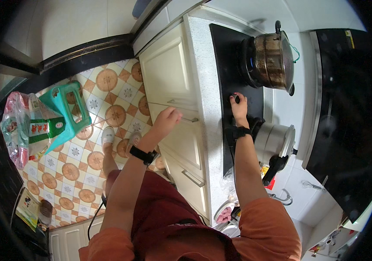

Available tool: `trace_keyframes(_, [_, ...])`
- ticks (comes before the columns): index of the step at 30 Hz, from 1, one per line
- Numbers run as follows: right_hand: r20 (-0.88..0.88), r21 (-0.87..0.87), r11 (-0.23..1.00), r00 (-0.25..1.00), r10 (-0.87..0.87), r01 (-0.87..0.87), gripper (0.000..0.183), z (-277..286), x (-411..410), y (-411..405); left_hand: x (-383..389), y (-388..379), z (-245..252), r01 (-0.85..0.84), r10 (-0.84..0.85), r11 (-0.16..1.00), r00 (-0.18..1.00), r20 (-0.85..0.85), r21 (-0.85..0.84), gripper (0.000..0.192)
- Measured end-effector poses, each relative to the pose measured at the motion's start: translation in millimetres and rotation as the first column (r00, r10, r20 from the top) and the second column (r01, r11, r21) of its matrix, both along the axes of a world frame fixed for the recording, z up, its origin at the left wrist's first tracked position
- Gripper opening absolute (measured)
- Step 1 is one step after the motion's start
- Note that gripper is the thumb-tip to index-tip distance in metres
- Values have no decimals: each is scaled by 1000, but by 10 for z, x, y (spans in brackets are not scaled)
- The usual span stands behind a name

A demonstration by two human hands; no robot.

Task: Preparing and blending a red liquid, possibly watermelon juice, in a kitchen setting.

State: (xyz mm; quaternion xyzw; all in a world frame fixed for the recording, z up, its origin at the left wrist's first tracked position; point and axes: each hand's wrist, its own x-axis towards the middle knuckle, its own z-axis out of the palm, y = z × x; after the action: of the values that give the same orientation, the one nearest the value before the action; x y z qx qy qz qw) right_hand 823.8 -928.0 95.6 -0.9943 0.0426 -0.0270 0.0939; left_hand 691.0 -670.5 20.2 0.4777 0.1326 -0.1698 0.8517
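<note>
My right hand (239, 106) grips a stove knob (236, 98) on the black gas hob (233, 65). Beyond it, a browned metal pot (270, 62) with a lid stands on one burner, where a small blue flame shows. Nearer my right forearm, a silver pressure cooker (270, 142) with a black handle rests on the other burner. My left hand (167, 121) hangs in a loose fist in front of the cream cabinet doors, touching nothing, with no object visible in it. Both wrists wear black bands.
White speckled counter (200, 81) edges the hob; a bowl of pink meat (224, 215) stands near my body. A dark range hood (342, 107) hangs at the right. On the tiled floor, a turquoise plastic stool (75, 109) and bags (18, 130) stand at left.
</note>
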Motion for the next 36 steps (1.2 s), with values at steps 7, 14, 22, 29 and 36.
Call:
trace_keyframes(7, [20, 262, 962, 996, -88, 79, 63, 217, -343, 168, -10, 21, 326, 42, -43, 997, 999, 13, 66, 18])
trace_keyframes(14, [88, 517, 851, 995, 54, -92, 48, 190, -1171, -21, 110, -39, 788, 182, -183, 978, 983, 8, 100, 19])
trace_keyframes(22, [-181, 716, 671, 980, -87, 192, 40, 327, -1836, -228, 307, -341, 1171, 442, -451, 888, 891, 56, 127, 16])
trace_keyframes(29, [22, 615, 778, 983, -182, 130, 33, 379, -2135, 102, 232, -129, 1160, 458, -492, 861, 859, 138, 223, 10])
trace_keyframes(36, [57, 839, 448, 769, -637, 309, 17, 721, -3108, 288, -230, -308, 1149, 678, -761, 648, 592, 265, 347, 17])
